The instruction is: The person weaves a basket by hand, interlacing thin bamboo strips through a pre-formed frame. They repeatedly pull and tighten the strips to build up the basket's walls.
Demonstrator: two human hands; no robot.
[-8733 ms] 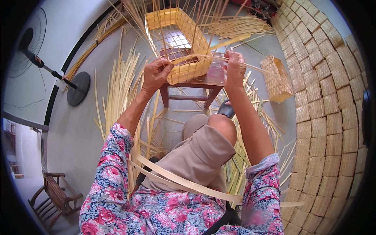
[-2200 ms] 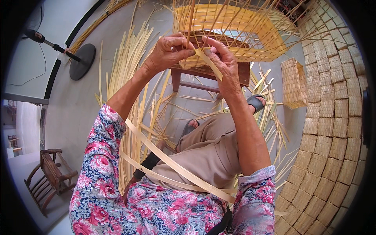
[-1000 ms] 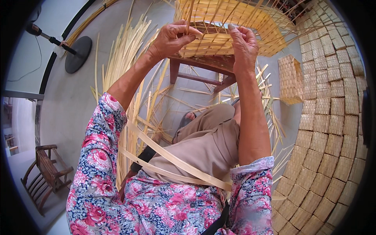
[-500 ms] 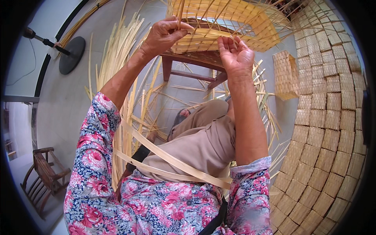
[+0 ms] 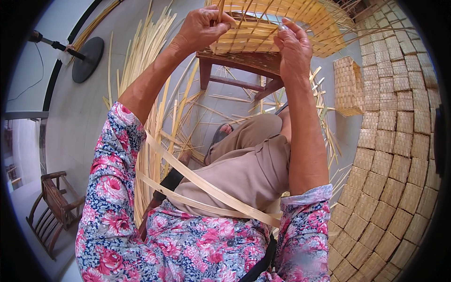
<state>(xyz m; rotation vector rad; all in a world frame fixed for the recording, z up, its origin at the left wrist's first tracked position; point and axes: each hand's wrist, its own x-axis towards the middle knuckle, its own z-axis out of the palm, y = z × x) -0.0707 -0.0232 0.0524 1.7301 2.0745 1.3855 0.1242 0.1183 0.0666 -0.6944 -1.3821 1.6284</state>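
Observation:
A half-woven basket [image 5: 246,44] of pale yellow bamboo strips lies in front of me, with long loose strip ends standing out around it. At its near left corner my left hand [image 5: 202,30] is closed, with an upright strip [image 5: 221,10] pinched between thumb and fingers. My right hand [image 5: 294,47] is at the right part of the near wall, fingers bent in and thumb close to the forefinger. What lies between those fingertips is too small to make out. Beneath the basket is a reddish-brown wooden stool [image 5: 239,60].
Loose bamboo strips [image 5: 145,51] lie on the floor at left and around the stool. Two flat strips [image 5: 206,185] cross my lap. A small woven basket [image 5: 346,87] stands at right beside rows of woven blocks [image 5: 390,164]. A wooden chair [image 5: 56,199] and a round black stand base [image 5: 89,60] are at left.
My right hand has turned from palm up to fingers bent downward, and has risen slightly. The left hand keeps its pinch at the corner. The whole view has shifted a little.

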